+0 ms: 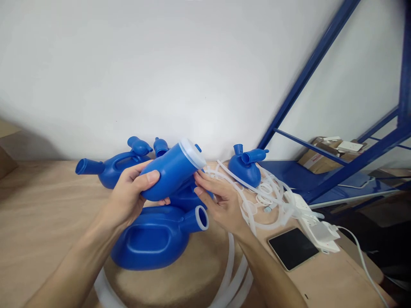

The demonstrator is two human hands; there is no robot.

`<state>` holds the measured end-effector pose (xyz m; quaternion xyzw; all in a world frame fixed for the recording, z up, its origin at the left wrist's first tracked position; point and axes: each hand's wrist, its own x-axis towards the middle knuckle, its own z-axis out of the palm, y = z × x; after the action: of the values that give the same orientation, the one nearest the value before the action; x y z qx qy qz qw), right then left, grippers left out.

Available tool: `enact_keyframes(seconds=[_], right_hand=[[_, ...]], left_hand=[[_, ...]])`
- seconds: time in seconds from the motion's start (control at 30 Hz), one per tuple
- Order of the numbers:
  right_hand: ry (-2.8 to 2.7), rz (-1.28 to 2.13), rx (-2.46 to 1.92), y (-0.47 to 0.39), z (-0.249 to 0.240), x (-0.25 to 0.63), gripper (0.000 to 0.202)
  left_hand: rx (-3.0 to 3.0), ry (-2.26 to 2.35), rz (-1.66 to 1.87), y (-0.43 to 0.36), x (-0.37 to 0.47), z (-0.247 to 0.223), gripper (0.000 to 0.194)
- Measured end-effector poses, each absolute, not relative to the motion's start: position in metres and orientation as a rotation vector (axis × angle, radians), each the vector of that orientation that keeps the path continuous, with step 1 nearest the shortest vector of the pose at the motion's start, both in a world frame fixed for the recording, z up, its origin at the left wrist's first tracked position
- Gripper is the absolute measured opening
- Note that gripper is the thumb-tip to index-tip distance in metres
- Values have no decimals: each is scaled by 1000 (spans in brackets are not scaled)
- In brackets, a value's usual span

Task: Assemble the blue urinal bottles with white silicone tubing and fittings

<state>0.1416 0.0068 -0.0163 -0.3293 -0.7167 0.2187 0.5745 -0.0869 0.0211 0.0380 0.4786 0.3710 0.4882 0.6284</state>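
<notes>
My left hand (130, 188) is wrapped round a blue cylindrical piece (170, 171), held tilted with its wide end up to the right. A white ring (192, 153) sits around that wide end. My right hand (220, 199) is beside the ring, its fingertips at the lower edge and nearly together; whether they pinch anything small is hidden. Below the hands, a blue bottle (150, 239) with a moulded handle lies on the table, its neck (201, 218) pointing right with a white ring at the mouth. Another blue bottle is partly hidden behind the hands.
Behind stand more blue bottles (111, 171) (245, 171) with cylindrical pieces. Clear tubing (276, 218) coils at the right, with more in front. A phone (293, 248), a white power strip (316, 226) and a blue metal frame (308, 66) are at the right.
</notes>
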Motion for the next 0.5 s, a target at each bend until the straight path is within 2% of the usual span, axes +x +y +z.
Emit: enact_keyframes(seconds=[0.17, 0.3, 0.43, 0.5], right_hand=[[-1716, 560, -791, 5, -2, 142, 28], [-1998, 486, -914, -2, 26, 164, 32], [-2170, 307, -1419, 5, 29, 227, 42], [-2166, 374, -1697, 14, 19, 264, 46]], left_hand=[[1365, 853, 1077, 26, -100, 42, 58], [1803, 1024, 1025, 21, -115, 50, 63], [2079, 1235, 955, 17, -124, 56, 69], [2127, 1401, 960, 19, -126, 59, 68]])
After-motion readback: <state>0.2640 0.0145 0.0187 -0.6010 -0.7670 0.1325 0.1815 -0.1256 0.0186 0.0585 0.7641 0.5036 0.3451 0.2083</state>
